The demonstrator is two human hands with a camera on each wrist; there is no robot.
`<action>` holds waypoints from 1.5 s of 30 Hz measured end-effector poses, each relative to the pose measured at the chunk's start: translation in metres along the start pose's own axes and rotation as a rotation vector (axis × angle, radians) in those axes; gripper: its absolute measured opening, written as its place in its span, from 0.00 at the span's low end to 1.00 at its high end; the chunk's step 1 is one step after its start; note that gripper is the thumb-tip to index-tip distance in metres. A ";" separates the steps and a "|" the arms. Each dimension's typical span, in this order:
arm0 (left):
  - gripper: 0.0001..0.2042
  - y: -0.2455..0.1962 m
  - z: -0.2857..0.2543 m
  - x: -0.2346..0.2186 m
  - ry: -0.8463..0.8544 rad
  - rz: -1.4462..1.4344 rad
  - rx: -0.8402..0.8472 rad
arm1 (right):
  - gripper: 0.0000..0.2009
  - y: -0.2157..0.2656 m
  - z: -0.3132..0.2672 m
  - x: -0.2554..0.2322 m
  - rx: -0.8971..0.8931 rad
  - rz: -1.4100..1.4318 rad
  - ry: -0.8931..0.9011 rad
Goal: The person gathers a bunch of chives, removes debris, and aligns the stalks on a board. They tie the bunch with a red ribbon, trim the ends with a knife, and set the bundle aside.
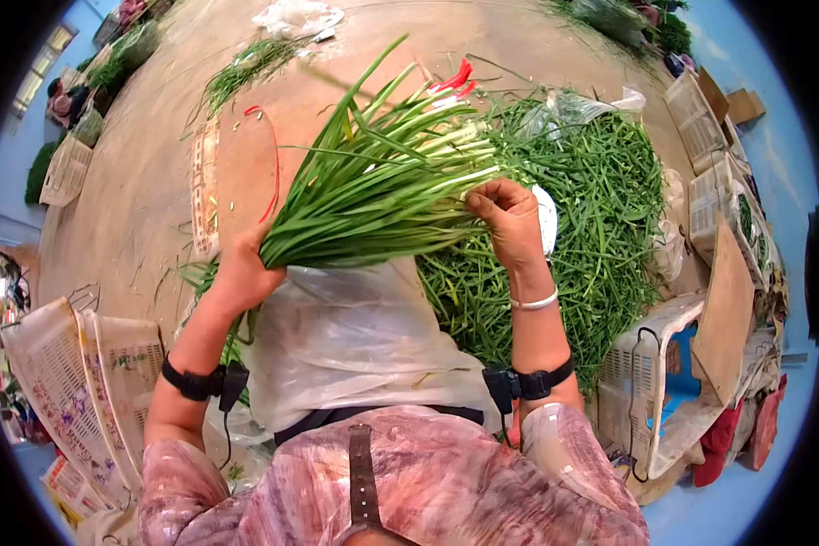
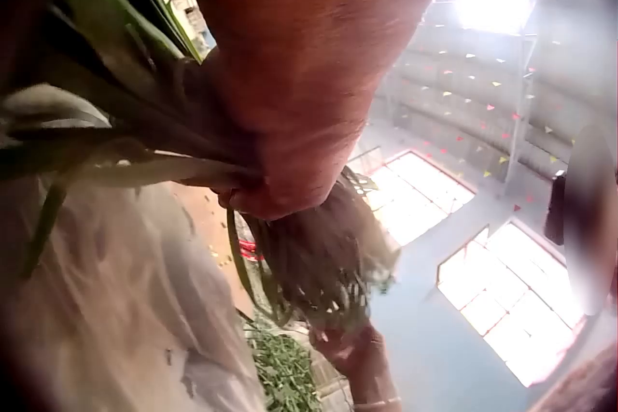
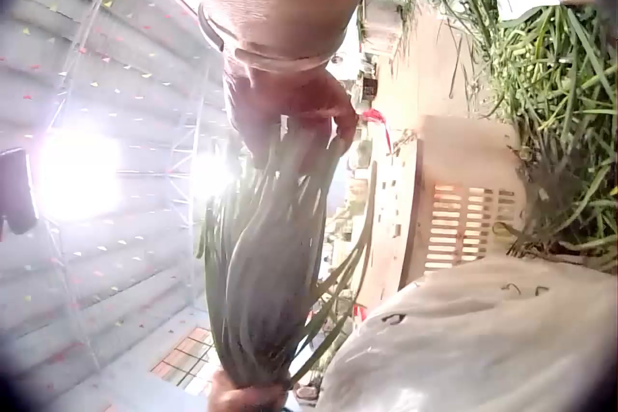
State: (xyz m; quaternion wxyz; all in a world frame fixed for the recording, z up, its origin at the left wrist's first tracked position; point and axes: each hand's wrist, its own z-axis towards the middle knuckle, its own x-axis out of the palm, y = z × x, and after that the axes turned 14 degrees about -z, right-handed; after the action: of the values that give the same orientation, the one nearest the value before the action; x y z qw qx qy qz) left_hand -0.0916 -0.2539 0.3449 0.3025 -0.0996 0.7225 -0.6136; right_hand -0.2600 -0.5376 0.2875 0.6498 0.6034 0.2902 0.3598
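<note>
A large bunch of long green stalks (image 1: 382, 182) with pale ends lies across the front of the body in the head view. My left hand (image 1: 246, 269) grips it round the leafy part at the left; in the left wrist view the fingers of that hand (image 2: 290, 151) wrap the bunch. At the pale ends on the right, my right hand (image 1: 511, 218) pinches stalks between thumb and fingers. The right wrist view shows this hand (image 3: 290, 113) at one end of the bunch (image 3: 270, 257), the other hand at the far end.
A heap of loose green stalks (image 1: 601, 209) lies at the right, with a plastic bag (image 1: 601, 107) on it. A red strip (image 1: 275, 168) is beyond the left hand. Crates stand at the lower left (image 1: 82, 382) and lower right (image 1: 623, 391). A plastic apron (image 1: 355, 337) covers the lap.
</note>
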 end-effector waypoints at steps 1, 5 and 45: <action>0.21 0.002 0.001 -0.004 0.003 0.029 -0.061 | 0.06 -0.001 -0.005 0.005 0.002 0.004 0.006; 0.25 0.019 -0.004 0.002 0.020 0.108 0.027 | 0.03 -0.024 -0.019 0.005 0.114 -0.176 -0.043; 0.25 0.051 -0.001 0.000 -0.232 0.348 0.274 | 0.15 -0.015 -0.012 -0.005 0.137 -0.637 0.074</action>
State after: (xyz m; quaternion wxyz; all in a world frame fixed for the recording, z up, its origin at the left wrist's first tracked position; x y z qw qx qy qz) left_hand -0.0808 -0.2413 0.2964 0.4953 -0.0016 0.5994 -0.6288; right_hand -0.2708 -0.5355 0.2713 0.6765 0.5111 0.5114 0.1399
